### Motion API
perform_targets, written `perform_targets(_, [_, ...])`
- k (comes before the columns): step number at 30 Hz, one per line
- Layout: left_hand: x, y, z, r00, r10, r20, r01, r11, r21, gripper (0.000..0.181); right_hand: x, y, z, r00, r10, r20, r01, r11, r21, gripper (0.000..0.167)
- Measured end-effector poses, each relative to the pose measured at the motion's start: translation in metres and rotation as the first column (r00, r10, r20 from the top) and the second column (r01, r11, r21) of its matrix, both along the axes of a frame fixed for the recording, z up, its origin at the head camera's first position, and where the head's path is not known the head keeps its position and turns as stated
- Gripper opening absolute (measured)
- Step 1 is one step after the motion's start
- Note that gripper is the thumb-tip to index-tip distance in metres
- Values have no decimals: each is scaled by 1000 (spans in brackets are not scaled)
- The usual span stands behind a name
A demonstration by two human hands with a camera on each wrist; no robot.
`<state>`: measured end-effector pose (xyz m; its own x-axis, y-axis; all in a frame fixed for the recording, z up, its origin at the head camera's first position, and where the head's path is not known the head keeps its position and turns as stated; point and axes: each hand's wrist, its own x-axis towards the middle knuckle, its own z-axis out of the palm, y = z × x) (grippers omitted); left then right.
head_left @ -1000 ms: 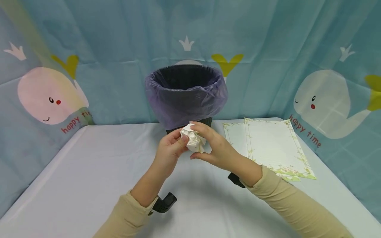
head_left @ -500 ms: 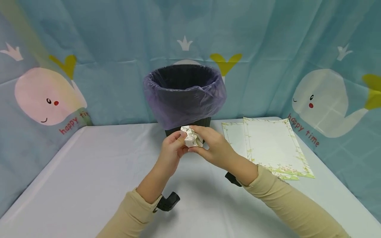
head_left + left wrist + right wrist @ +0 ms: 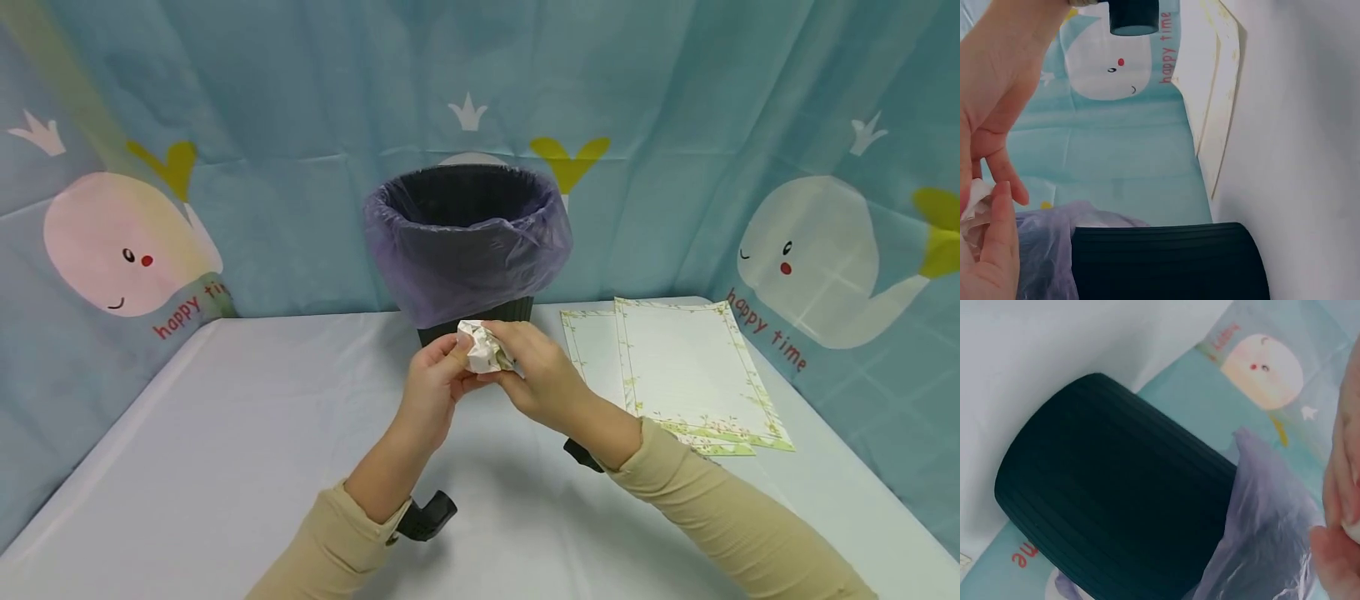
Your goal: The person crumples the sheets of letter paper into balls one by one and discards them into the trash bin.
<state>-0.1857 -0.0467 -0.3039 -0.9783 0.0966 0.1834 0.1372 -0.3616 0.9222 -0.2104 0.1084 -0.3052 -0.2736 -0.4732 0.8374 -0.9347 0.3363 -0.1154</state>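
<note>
"So, how are the two arms lying?"

"They come in from opposite lower corners and meet near the middle, over the white table [image 3: 247, 433]. The left forearm rises quite steeply; the right one reaches across at a flatter slant. Both wear beige sleeves [image 3: 742, 508] ending at the wrist."

"And what are the hands doing?"

"Both are curled round one crumpled paper ball [image 3: 486, 350]. The left hand [image 3: 427, 392] pinches its left side, thumb laid against the front. The right hand [image 3: 546, 379] cups the other side, fingers over the top and thumb underneath."

"How far open are they?"

"Only as wide as the ball; the fingertips of the two hands come close together below it. The right wrist view catches just part of the hands at its edge, so I can't tell more from there."

"Where's the ball, exactly?"

"Between the hands, on the near side of the dark bin [image 3: 517, 310], lower in view than its mouth. A purple liner [image 3: 465, 279] is folded over the bin's rim. To the right, bordered paper sheets [image 3: 690, 367] lie overlapping on the table."
</note>
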Motion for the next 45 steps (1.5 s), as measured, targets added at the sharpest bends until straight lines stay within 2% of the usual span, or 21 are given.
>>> perform_targets(2, [-1, -3, -1, 1000, -13, 6, 13, 1000, -27, 29, 0, 1, 2, 998, 5, 58, -6, 1000, 26, 52])
perform_targets(4, [-3, -8, -1, 1000, -28, 8, 29, 998, -59, 31, 1, 5, 7, 980, 55, 193, -70, 995, 73, 54])
perform_targets(5, [-4, -11, -2, 999, -40, 15, 41, 997, -71, 30, 1, 8, 10, 957, 85, 276, -114, 989, 92, 54])
perform_targets(6, [-5, -15, -2, 999, -51, 18, 53, 995, -81, 29, 1, 11, 14, 926, 112, 362, -160, 981, 106, 54])
perform_targets(9, [-9, -26, -1, 994, -106, 10, 107, 987, -122, 28, -1, 22, 24, 803, 202, 561, -297, 951, 82, 52])
perform_targets(10, [-10, -29, 0, 991, -134, 7, 134, 981, -137, 30, -2, 26, 27, 776, 223, 590, -326, 943, 72, 50])
perform_targets(12, [-11, -35, 0, 981, -193, 2, 191, 966, -173, 39, -6, 32, 32, 736, 269, 621, -386, 921, 58, 51])
perform_targets(16, [-10, -45, -1, 954, -299, -14, 286, 926, -244, 77, -13, 40, 37, 697, 335, 634, -494, 865, 85, 51])
perform_targets(18, [-8, -47, -2, 945, -326, -24, 307, 912, -273, 90, -14, 41, 37, 696, 357, 622, -523, 847, 99, 52])
perform_targets(20, [-6, -47, -2, 944, -328, -44, 301, 907, -293, 96, -14, 38, 36, 726, 385, 570, -528, 843, 103, 53])
perform_targets(23, [-1, -42, -1, 952, -300, -62, 270, 919, -288, 93, -13, 31, 31, 784, 418, 459, -501, 862, 71, 54])
perform_targets(27, [7, -31, 0, 975, -210, -73, 184, 947, -265, 62, -11, 22, 25, 831, 431, 351, -461, 887, 3, 34])
perform_targets(29, [10, -26, 0, 984, -154, -85, 125, 952, -280, 45, -10, 19, 21, 849, 425, 315, -438, 898, -31, 27])
perform_targets(32, [12, -21, 1, 990, -90, -113, 50, 948, -314, 34, -8, 14, 16, 874, 406, 268, -401, 913, -77, 32])
perform_targets(34, [12, -20, 0, 991, -56, -125, 12, 945, -326, 32, -6, 12, 14, 882, 387, 268, -378, 922, -87, 34])
perform_targets(36, [11, -21, 0, 992, -13, -122, -28, 944, -328, 31, -4, 11, 13, 875, 374, 308, -372, 926, -69, 37])
perform_targets(38, [10, -21, 1, 993, 31, -115, -65, 949, -309, 31, -1, 11, 15, 855, 357, 377, -371, 928, -37, 41])
perform_targets(40, [10, -21, 2, 991, 73, -113, -103, 953, -283, 32, 4, 10, 17, 816, 342, 466, -382, 924, -11, 49])
perform_targets(42, [11, -19, 4, 987, 104, -119, -132, 958, -254, 32, 6, 10, 18, 778, 353, 520, -396, 918, -31, 53])
perform_targets(43, [12, -17, 6, 986, 111, -126, -139, 961, -239, 33, 7, 9, 17, 770, 359, 528, -392, 918, -53, 53])
perform_targets(45, [13, -15, 8, 983, 114, -145, -146, 962, -231, 34, 7, 8, 16, 770, 388, 507, -386, 916, -114, 52])
